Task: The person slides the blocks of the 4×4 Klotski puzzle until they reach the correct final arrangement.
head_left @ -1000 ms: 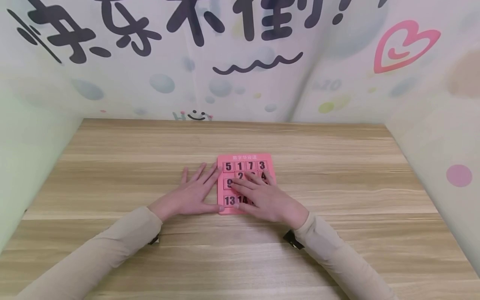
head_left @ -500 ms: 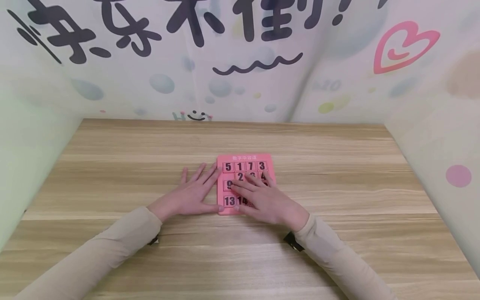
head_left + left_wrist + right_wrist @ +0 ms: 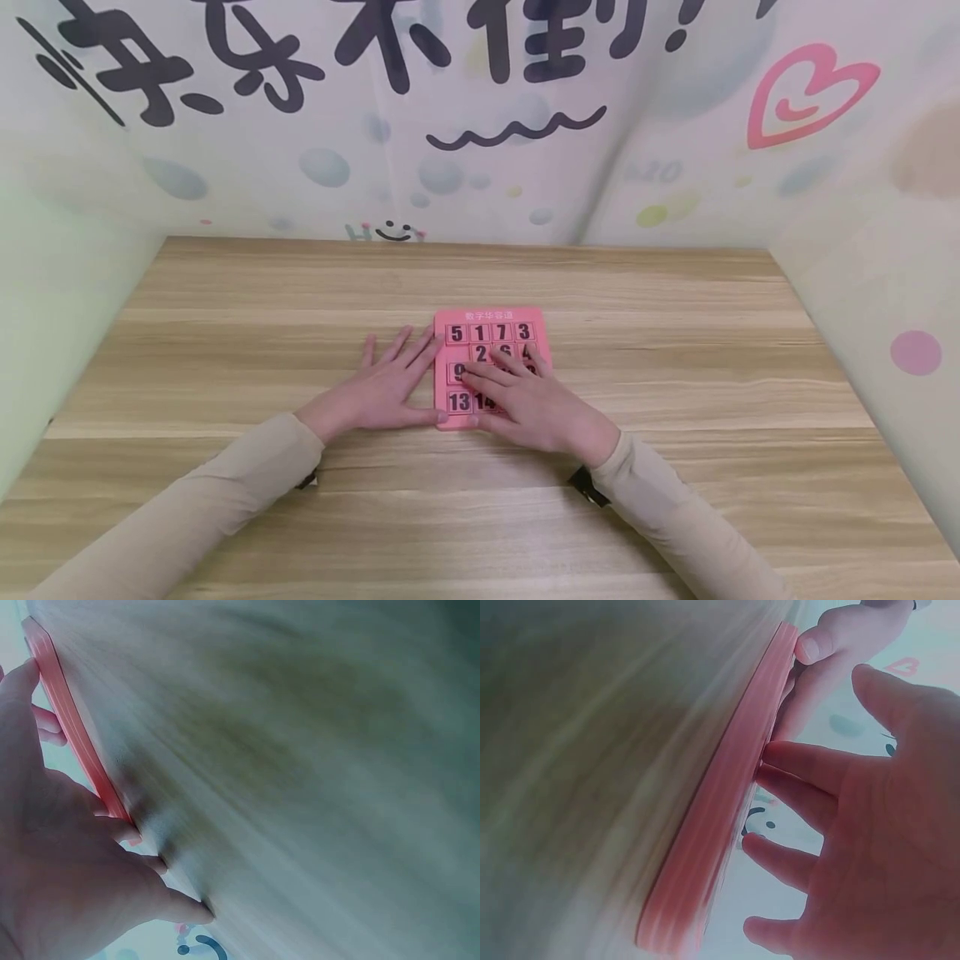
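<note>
The board (image 3: 440, 383) lies flat on the desk (image 3: 675, 333), just right of the left grip (image 3: 382, 392) and under the right grip (image 3: 536, 404). Its title (image 3: 490, 315) sits at the far end, so that end points away from the person, past both grips, toward the back wall (image 3: 480, 192); the long axis seems to run the same way, near to far.

The left grip is spread — index finger at the board's left edge, thumb at the near left corner, the other fingers fanned over the desk. The right grip is also spread, palm down, fingers slightly bent over the board, two leading fingertips on tile 9 (image 3: 457, 373) and partly covering it. In the right wrist view its thumb stands apart from the board.

Beyond the right grip, tiles 5 (image 3: 457, 333), 1 (image 3: 480, 333), 7 (image 3: 502, 332) and 3 (image 3: 524, 332) fill the far row. An open slot (image 3: 457, 352) lies just ahead of the leading fingertips — between tiles 5 and 9, left of tile 2 (image 3: 481, 353). Nearer the right thumb is tile 13 (image 3: 459, 402); much of the lower rows is hidden beneath that grip.

Desk extends past the board's far edge to the wall and outward beyond each grip.
</note>
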Demonstrator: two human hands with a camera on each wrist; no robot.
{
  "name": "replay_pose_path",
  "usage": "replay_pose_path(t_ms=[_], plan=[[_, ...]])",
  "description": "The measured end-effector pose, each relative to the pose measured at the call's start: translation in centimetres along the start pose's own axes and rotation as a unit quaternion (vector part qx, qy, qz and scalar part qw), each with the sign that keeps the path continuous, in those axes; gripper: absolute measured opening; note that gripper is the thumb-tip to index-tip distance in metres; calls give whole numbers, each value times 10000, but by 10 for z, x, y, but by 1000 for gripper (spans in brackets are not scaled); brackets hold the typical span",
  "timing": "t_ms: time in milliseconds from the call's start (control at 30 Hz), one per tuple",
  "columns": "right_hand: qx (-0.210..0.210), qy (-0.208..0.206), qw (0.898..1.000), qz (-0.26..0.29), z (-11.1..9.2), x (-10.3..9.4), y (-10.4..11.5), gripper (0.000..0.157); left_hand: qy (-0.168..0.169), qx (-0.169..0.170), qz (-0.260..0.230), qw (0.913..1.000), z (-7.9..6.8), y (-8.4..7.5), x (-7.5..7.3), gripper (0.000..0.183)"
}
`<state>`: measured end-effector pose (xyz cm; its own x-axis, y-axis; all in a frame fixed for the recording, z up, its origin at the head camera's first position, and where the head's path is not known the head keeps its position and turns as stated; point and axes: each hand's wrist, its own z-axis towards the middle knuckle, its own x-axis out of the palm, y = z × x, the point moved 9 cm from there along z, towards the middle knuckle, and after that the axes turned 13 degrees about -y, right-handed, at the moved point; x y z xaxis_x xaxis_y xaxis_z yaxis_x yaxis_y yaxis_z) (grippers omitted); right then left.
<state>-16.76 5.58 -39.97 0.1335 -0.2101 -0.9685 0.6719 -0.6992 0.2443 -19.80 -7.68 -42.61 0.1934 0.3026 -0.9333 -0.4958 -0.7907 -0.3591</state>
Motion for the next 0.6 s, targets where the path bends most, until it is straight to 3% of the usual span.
replay_pose_path(t_ms=[600], plan=[[-32,1,10000,31,-5,-2,4,61,15,-39,24,10000,0,1,0,103]])
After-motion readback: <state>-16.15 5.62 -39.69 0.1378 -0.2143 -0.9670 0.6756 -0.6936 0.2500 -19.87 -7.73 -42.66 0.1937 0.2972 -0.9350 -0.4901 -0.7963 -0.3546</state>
